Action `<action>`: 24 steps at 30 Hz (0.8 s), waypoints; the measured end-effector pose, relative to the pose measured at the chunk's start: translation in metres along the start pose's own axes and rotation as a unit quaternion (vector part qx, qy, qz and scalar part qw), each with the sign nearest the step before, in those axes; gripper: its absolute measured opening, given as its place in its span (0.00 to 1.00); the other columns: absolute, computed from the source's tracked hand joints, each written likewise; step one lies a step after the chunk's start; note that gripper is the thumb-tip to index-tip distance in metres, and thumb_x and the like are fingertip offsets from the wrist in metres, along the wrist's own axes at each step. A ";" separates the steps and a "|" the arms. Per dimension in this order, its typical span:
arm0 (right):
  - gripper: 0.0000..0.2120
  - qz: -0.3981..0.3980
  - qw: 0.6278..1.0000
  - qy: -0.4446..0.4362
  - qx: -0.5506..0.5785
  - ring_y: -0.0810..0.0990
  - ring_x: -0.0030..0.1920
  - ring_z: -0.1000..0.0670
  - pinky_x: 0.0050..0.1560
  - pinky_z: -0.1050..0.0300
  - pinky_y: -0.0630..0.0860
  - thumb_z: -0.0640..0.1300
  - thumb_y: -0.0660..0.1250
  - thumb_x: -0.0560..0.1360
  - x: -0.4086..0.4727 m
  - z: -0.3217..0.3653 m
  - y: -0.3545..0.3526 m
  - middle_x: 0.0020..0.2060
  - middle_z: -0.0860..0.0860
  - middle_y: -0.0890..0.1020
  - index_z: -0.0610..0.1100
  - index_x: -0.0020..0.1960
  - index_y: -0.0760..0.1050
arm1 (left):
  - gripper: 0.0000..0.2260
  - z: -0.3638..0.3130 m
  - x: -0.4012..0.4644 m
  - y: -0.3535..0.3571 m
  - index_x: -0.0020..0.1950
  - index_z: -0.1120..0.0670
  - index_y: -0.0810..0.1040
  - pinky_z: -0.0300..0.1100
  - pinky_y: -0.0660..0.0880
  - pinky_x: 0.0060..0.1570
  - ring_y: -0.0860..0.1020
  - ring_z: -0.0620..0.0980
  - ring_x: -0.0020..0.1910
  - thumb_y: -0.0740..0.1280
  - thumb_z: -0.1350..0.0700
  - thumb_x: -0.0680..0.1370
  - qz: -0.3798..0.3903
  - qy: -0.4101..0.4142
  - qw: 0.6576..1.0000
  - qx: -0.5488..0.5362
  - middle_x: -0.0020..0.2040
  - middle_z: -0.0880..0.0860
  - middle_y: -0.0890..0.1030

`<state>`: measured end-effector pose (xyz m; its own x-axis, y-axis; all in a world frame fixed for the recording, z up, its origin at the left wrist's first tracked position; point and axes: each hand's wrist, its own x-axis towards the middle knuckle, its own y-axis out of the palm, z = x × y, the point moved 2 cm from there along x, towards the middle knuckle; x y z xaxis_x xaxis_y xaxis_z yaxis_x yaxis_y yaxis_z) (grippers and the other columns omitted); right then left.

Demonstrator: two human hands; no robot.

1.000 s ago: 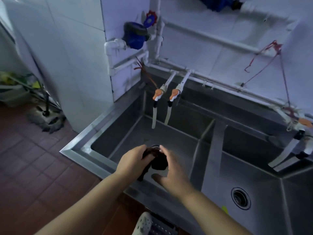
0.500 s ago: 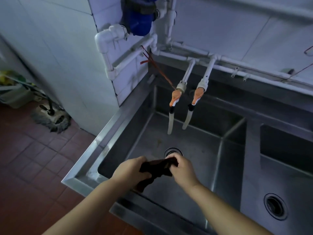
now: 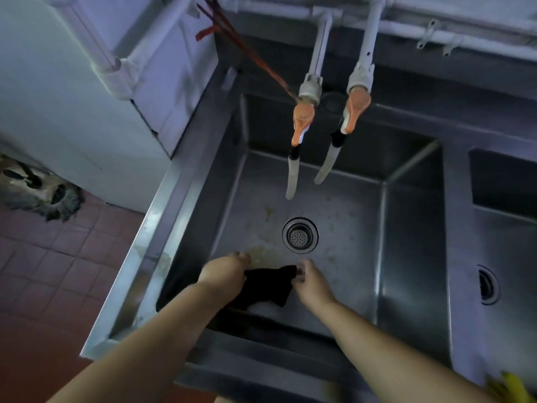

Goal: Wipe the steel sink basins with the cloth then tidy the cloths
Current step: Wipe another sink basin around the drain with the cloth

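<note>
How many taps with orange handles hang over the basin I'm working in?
2. The left tap and the right tap hang side by side over the basin's far end. More may sit beyond the frame.

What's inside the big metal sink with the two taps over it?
Inside the left basin there's a round drain, yellowish stains, and a dark cloth held by the left hand and right hand. The floor under the cloth is hidden.

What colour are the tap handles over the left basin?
Orange, on both tap handles, clearest in the head view.
</note>
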<state>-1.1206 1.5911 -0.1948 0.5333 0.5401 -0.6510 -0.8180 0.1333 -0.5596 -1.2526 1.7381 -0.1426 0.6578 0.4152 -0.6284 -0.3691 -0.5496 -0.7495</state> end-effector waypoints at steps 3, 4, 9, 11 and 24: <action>0.21 -0.005 0.999 0.019 -0.046 0.74 0.62 0.45 0.60 0.53 0.72 0.41 0.61 0.78 0.011 -0.006 0.008 0.66 0.45 0.72 0.44 0.70 0.64 | 0.15 0.011 0.010 -0.026 0.64 0.53 0.71 0.47 0.73 0.47 0.78 0.58 0.54 0.59 0.60 0.77 -0.077 0.033 0.993 0.082 0.58 0.54 0.76; 0.20 0.005 0.998 0.002 -0.070 0.74 0.63 0.46 0.60 0.55 0.71 0.41 0.59 0.78 0.013 -0.006 0.012 0.67 0.46 0.72 0.45 0.70 0.64 | 0.14 0.016 0.013 -0.038 0.59 0.54 0.74 0.46 0.73 0.44 0.80 0.58 0.50 0.59 0.60 0.75 -0.133 0.074 0.982 0.110 0.53 0.54 0.78; 0.18 0.111 0.954 -0.140 -0.240 0.71 0.63 0.46 0.58 0.58 0.69 0.40 0.56 0.79 0.026 0.005 0.043 0.66 0.46 0.71 0.45 0.69 0.66 | 0.15 0.057 0.035 -0.083 0.37 0.55 0.80 0.45 0.74 0.39 0.80 0.56 0.36 0.55 0.56 0.63 -0.241 0.198 0.915 0.258 0.32 0.54 0.80; 0.21 0.125 0.922 -0.215 -0.296 0.68 0.66 0.46 0.59 0.59 0.66 0.46 0.55 0.81 0.036 0.013 0.056 0.70 0.46 0.67 0.46 0.73 0.63 | 0.15 0.069 0.051 -0.095 0.39 0.55 0.82 0.48 0.70 0.50 0.81 0.56 0.44 0.56 0.56 0.65 -0.222 0.194 0.910 0.292 0.36 0.55 0.82; 0.27 0.078 0.726 -0.493 -0.473 0.58 0.73 0.41 0.71 0.39 0.49 0.60 0.50 0.77 0.116 -0.001 0.139 0.73 0.42 0.63 0.53 0.74 0.62 | 0.11 0.084 0.083 -0.090 0.36 0.55 0.81 0.45 0.52 0.70 0.79 0.54 0.48 0.61 0.55 0.72 -0.240 0.204 0.904 0.290 0.35 0.54 0.83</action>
<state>-1.1721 1.6715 -0.3481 -0.3454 0.8818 -0.3212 -0.0885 -0.3713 -0.9243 -1.2199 1.8825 -0.1443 0.9771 0.1384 -0.1616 -0.1814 0.1452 -0.9726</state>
